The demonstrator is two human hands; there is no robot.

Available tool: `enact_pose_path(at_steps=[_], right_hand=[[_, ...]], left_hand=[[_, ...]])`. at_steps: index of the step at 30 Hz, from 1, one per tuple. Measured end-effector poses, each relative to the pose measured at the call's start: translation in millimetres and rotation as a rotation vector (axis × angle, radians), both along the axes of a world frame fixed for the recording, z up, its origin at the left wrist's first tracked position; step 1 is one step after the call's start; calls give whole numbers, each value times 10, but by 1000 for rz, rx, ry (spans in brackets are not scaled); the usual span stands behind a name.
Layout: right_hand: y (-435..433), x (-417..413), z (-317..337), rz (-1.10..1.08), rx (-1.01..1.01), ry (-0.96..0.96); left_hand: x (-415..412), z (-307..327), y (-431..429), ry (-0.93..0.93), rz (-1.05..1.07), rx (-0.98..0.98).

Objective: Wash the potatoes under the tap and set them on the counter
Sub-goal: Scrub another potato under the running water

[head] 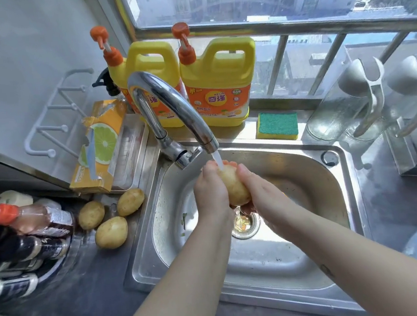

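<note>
cupping one potato [234,189] between our left hand [211,193] and right hand [259,193], we keep it under the tap [171,102] so water rinses it over the sink [304,163].

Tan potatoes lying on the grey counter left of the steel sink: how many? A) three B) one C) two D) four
A: three tan potatoes lie on the grey counter; a fourth potato is held under the tap by the left hand and right hand.
</note>
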State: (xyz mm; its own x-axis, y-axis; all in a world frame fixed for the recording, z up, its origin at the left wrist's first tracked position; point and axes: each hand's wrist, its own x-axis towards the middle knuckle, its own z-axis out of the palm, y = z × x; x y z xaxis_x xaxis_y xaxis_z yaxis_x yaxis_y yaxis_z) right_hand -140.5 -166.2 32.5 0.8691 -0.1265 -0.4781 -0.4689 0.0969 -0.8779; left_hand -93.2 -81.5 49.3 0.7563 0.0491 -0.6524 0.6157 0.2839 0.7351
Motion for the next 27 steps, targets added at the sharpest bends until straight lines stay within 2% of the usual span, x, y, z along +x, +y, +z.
enact_pose_path(at_steps=[2, 4, 6, 8, 10, 12, 16, 18, 20, 22, 24, 27], right_hand=[[-43, -15, -15, -72, 59, 51], [-66, -34, -34, -142, 187, 151], [-72, -35, -40, -174, 389, 262], [-52, -13, -14, -172, 569, 351], [-35, 10, 30, -150, 654, 401], [-22, 15, 72, -122, 654, 419], [60, 58, 74, -147, 622, 380], [70, 91, 54, -186, 625, 361], [35, 102, 63, -199, 636, 374], [-12, 87, 84, -165, 666, 416], [-41, 69, 101, -155, 728, 458], [-39, 79, 120, -171, 762, 489]], left_hand=[[49, -2, 29, 122, -45, -133], [34, 3, 84, 152, -115, -232], [-39, 9, 134, 44, -205, -235], [-153, -25, 182, -161, -325, -137], [-223, -42, 240, -343, -465, 11], [-222, -62, 293, -430, -539, 96], [-102, -38, 220, -330, -394, 199], [-66, -49, 125, -255, -292, 183], [-38, -54, 92, -149, -224, 67], [7, -32, 130, -30, -193, -133], [0, -46, 211, -28, -266, -248], [-76, -98, 300, -174, -456, -194]])
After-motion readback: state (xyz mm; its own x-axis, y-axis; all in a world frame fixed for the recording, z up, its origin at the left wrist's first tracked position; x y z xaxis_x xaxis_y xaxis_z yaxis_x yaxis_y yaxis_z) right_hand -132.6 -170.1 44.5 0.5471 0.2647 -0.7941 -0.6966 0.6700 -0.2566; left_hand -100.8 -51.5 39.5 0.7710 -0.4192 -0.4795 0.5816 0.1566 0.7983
